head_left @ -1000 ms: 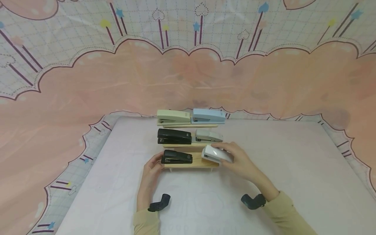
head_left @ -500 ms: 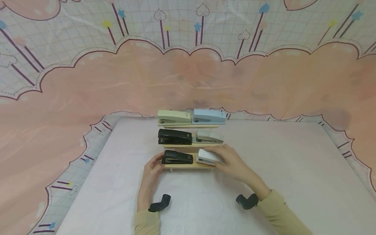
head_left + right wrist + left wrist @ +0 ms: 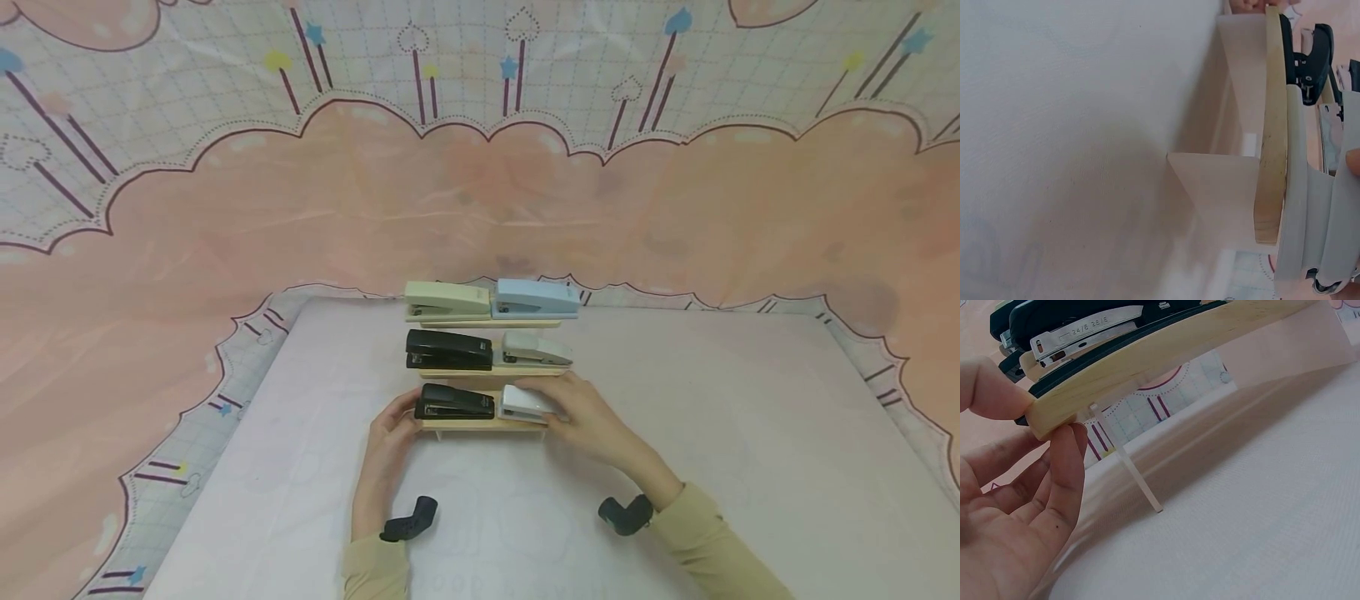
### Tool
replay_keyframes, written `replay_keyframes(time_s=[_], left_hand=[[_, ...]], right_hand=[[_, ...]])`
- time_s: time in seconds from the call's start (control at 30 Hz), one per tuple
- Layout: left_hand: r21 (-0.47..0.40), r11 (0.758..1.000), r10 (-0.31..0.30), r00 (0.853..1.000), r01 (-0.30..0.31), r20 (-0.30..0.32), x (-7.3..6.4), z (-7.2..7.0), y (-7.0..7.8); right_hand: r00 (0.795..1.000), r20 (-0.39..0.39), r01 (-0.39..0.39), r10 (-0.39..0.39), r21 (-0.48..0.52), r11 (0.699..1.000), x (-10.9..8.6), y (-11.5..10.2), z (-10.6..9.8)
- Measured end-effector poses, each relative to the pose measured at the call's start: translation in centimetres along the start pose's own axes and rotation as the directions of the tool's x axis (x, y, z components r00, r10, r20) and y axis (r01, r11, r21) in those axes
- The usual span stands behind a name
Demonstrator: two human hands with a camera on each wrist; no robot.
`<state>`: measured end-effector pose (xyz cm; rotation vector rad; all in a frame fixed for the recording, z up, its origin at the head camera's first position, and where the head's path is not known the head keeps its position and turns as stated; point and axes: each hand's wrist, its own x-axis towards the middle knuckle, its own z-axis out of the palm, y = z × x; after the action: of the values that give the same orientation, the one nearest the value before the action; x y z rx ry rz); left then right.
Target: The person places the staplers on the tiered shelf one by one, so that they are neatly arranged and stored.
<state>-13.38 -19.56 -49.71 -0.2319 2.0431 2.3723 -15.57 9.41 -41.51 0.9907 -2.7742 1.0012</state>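
A tiered stand of pale wooden shelves on clear supports holds staplers in pairs. My left hand (image 3: 390,433) pinches the left end of the lowest wooden shelf (image 3: 1129,375), thumb against the end and fingers underneath. Beside it on that shelf lies a black stapler (image 3: 454,402). My right hand (image 3: 588,421) grips a white stapler (image 3: 522,403) at the right of the same shelf, covering its right part. In the right wrist view the white stapler (image 3: 1319,212) rests along the shelf, its end reaching past the wood's edge.
On the middle tier sit a larger black stapler (image 3: 448,350) and a grey-white stapler (image 3: 536,348). The top tier bears a green stapler (image 3: 447,301) and a blue stapler (image 3: 536,298). A white-covered table (image 3: 262,467) lies beneath, with a patterned cloth (image 3: 337,208) behind.
My right hand has moved left and lowered the white stapler from a tilted position onto the lowest shelf, close to the black stapler. The left hand keeps its grip on the shelf end.
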Motion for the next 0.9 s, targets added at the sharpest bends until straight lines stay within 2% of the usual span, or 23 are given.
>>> replay_keyframes(time_s=[0.2, 0.67, 0.9], left_hand=[[-0.003, 1.000, -0.011, 1.000, 0.011, 0.002, -0.10, 0.01, 0.03], [0.010, 1.000, -0.011, 1.000, 0.011, -0.009, -0.10, 0.07, 0.21], [-0.018, 0.999, -0.036, 0.999, 0.035, -0.017, -0.01, 0.02, 0.25]], right_hand=[[1.000, 0.001, -0.015, 0.015, -0.013, 1.000, 0.06, -0.01, 0.24], [1.000, -0.025, 0.000, -0.003, -0.099, 0.995, 0.28, -0.17, 0.41], [0.998, -0.054, -0.019, 0.015, -0.072, 0.997, 0.10, -0.19, 0.17]])
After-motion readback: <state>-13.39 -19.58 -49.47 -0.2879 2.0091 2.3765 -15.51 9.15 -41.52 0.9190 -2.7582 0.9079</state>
